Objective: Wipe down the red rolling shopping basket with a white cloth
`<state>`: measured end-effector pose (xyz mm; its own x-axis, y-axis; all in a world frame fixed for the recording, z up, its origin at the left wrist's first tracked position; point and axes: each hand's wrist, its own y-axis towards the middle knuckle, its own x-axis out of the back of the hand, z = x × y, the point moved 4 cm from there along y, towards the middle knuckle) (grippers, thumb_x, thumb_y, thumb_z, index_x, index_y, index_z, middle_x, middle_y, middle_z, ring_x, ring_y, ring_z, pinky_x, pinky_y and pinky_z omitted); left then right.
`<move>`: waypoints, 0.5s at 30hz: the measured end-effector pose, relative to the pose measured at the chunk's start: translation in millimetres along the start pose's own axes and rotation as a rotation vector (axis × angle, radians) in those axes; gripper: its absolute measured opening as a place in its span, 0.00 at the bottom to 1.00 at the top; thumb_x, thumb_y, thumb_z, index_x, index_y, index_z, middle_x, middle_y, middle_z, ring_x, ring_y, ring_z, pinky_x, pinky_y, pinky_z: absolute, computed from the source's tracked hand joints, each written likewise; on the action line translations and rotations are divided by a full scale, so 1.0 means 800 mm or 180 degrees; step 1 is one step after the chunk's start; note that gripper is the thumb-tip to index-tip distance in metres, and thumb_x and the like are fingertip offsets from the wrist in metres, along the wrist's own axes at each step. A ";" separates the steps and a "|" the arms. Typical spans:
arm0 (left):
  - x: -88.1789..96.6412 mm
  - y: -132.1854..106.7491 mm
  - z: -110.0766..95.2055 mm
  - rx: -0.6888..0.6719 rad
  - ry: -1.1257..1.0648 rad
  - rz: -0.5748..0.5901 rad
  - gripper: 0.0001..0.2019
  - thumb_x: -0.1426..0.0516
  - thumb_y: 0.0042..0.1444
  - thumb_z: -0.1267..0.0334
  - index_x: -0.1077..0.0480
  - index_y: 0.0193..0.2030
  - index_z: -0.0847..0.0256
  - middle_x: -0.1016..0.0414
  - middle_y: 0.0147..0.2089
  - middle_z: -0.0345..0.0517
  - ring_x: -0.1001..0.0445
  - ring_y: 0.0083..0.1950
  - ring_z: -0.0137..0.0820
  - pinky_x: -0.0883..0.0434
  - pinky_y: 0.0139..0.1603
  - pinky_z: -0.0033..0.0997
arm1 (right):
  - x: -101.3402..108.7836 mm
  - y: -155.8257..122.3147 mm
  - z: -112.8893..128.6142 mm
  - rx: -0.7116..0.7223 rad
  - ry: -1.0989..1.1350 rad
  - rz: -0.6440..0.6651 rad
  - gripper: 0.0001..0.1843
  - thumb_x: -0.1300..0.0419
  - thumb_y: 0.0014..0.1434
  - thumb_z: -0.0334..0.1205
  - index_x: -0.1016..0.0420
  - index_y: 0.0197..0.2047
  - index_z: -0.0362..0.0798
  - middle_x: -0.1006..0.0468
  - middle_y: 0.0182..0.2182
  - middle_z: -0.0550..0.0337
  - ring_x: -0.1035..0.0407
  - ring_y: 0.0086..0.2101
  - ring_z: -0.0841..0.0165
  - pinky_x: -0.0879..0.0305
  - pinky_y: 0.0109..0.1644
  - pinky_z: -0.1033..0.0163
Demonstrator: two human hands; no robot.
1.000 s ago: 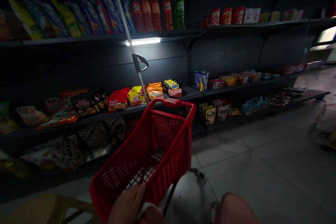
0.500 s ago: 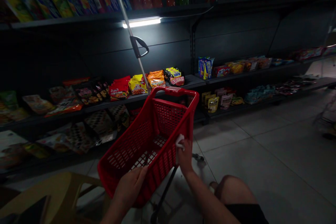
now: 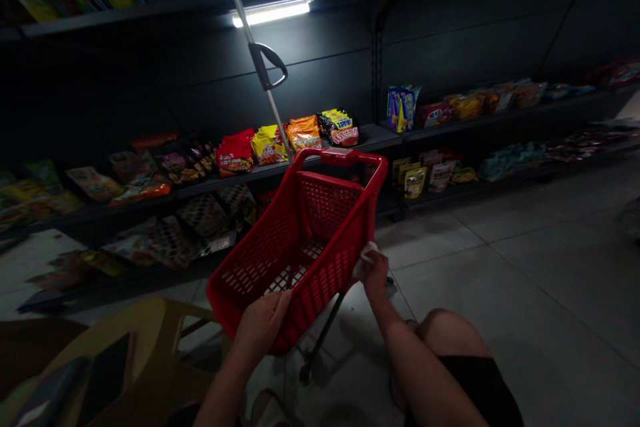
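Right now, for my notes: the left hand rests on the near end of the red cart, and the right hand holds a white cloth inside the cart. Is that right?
Not quite: the head view shows the right hand holding the white cloth outside the side of the red cart, not inside it. The left hand does rest on the cart's near end.

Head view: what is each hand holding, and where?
Left hand grips the near end of the red cart; right hand holds a white cloth against its right side.

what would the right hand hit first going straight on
Probably the side wall of the red shopping cart: the right hand, pinching a white cloth, points into it and looks almost against it, though depth is unclear.
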<state>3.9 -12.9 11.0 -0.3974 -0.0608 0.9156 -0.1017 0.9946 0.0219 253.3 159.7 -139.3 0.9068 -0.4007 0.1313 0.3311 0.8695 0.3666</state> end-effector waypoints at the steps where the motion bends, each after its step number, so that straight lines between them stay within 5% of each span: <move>1: 0.000 0.000 -0.002 -0.0001 -0.0013 0.0002 0.28 0.61 0.69 0.50 0.25 0.37 0.60 0.20 0.37 0.49 0.22 0.41 0.34 0.32 0.43 0.31 | -0.001 0.004 -0.009 -0.0086 0.0008 -0.0092 0.15 0.49 0.50 0.40 0.27 0.39 0.45 0.31 0.37 0.55 0.37 0.39 0.62 0.37 0.45 0.55; 5: 0.000 0.005 -0.004 0.0015 0.0020 -0.0026 0.28 0.61 0.69 0.50 0.25 0.35 0.60 0.20 0.37 0.49 0.22 0.41 0.35 0.32 0.42 0.31 | -0.031 -0.056 0.003 -0.0207 0.0268 0.0087 0.15 0.47 0.49 0.41 0.29 0.41 0.46 0.31 0.39 0.56 0.35 0.42 0.61 0.36 0.49 0.54; 9: -0.001 0.014 0.003 0.0031 0.0052 -0.0096 0.27 0.61 0.69 0.50 0.25 0.34 0.59 0.20 0.37 0.48 0.21 0.41 0.35 0.31 0.42 0.31 | -0.068 -0.177 0.063 0.0154 0.0744 0.1092 0.11 0.46 0.51 0.35 0.28 0.39 0.49 0.30 0.44 0.55 0.35 0.47 0.62 0.37 0.53 0.56; 11: -0.001 0.018 0.010 0.0043 0.0002 -0.0096 0.27 0.60 0.68 0.49 0.25 0.35 0.58 0.19 0.38 0.48 0.21 0.42 0.35 0.30 0.44 0.30 | -0.077 -0.211 0.085 0.0488 0.0951 0.1702 0.13 0.44 0.49 0.33 0.26 0.39 0.50 0.30 0.49 0.55 0.35 0.50 0.62 0.37 0.54 0.58; 13: 0.000 0.021 0.015 0.0060 -0.0035 -0.0084 0.26 0.59 0.68 0.49 0.24 0.37 0.58 0.18 0.40 0.48 0.20 0.44 0.34 0.29 0.45 0.30 | -0.073 -0.202 0.086 0.0595 0.1022 0.1893 0.12 0.42 0.47 0.34 0.24 0.37 0.49 0.28 0.49 0.55 0.32 0.49 0.62 0.35 0.52 0.59; 15: 0.001 0.022 0.019 0.0069 -0.0032 -0.0084 0.26 0.59 0.67 0.49 0.23 0.39 0.57 0.17 0.42 0.47 0.20 0.45 0.35 0.28 0.46 0.29 | -0.055 -0.150 0.061 0.0237 0.0893 0.1248 0.10 0.41 0.46 0.37 0.24 0.34 0.48 0.25 0.42 0.55 0.30 0.44 0.62 0.34 0.49 0.59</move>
<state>-12.2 3.3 5.7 -0.4035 -0.0881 0.9107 -0.1319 0.9906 0.0374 160.8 58.9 -144.0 0.9982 0.0550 0.0230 -0.0596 0.9122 0.4054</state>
